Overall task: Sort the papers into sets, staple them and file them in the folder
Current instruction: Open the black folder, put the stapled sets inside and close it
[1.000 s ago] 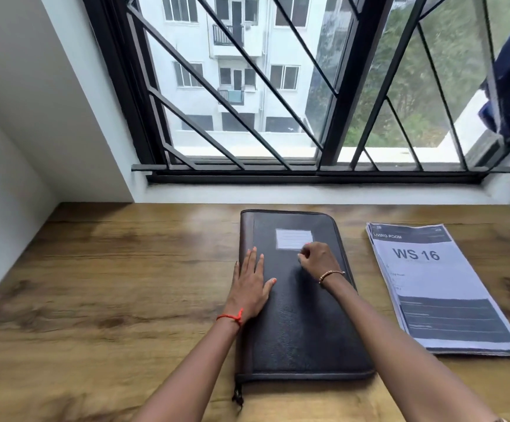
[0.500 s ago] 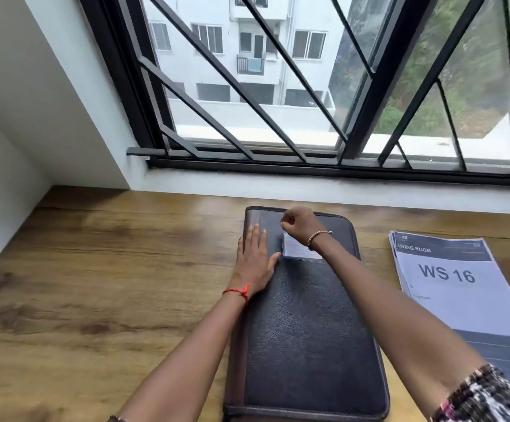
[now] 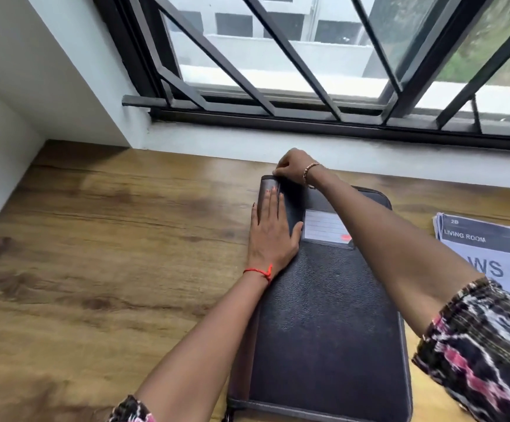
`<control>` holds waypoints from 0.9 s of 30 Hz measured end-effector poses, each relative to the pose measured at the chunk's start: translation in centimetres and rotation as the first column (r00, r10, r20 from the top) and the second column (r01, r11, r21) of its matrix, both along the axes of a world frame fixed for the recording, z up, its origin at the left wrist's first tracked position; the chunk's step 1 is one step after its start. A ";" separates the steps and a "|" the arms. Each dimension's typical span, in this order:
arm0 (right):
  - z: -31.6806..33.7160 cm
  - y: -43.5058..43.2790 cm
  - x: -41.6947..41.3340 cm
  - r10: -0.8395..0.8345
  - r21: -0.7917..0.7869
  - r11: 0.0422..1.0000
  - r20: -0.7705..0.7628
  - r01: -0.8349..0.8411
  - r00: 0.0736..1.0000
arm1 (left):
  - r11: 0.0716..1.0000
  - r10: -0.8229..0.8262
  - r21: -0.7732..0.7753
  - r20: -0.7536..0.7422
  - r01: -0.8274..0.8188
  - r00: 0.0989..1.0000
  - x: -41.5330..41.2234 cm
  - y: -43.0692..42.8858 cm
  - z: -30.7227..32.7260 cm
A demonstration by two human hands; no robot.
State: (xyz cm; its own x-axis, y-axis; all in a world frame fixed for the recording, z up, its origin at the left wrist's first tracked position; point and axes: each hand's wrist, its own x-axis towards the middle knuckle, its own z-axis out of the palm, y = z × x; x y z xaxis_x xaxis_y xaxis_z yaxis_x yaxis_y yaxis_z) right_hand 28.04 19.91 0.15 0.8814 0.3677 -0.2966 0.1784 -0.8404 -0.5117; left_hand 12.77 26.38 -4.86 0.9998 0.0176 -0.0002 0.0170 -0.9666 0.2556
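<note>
Two hands on the folder (image 3: 323, 315), nothing opened yet. Left of frame is bare wooden desk (image 3: 110, 239). Centre: left hand (image 3: 273, 236) lies flat on the folder's left edge by the spine, fingers straight and close together, thumb angled out toward the label pocket (image 3: 323, 228); reads as a hold-down. Just above it, right hand (image 3: 293, 167) is curled at the folder's upper-left corner, fingertips bunched in a pinch on something small at the edge; probably the zipper pull, but it's too small to confirm. Folder itself is dark, closed, lying lengthwise from centre to bottom of frame. Right edge of frame: the papers (image 3: 488, 254), one stack face up, "LIVING ROOM / WS 16" cover, lying apart from the folder, untouched. Judgement: step in hand is opening the folder, so sorting and stapling haven't begun. Next move calls for keeping the left palm pressing down while the right runs the pull around the rim. No stapler in view.
</note>
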 end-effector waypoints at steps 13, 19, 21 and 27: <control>0.0 1.9 4.7 0.290 -0.092 0.936 -0.340 -0.339 0.895 | 0.999 0.005 -0.038 0.035 -0.004 0.999 -0.1 -0.2 -0.3; -0.3 1.5 5.4 0.326 -0.077 0.921 -0.387 -0.382 0.863 | 0.999 0.013 -0.041 0.036 -0.012 0.999 0.0 -0.1 -0.2; -0.3 1.6 5.6 0.344 -0.076 0.911 -0.401 -0.405 0.849 | 0.999 0.001 -0.051 0.007 -0.001 1.000 0.1 0.1 -0.1; -0.8 1.5 6.1 0.340 -0.112 0.903 -0.402 -0.414 0.850 | 0.999 0.001 -0.044 0.001 -0.001 1.000 0.2 0.2 0.0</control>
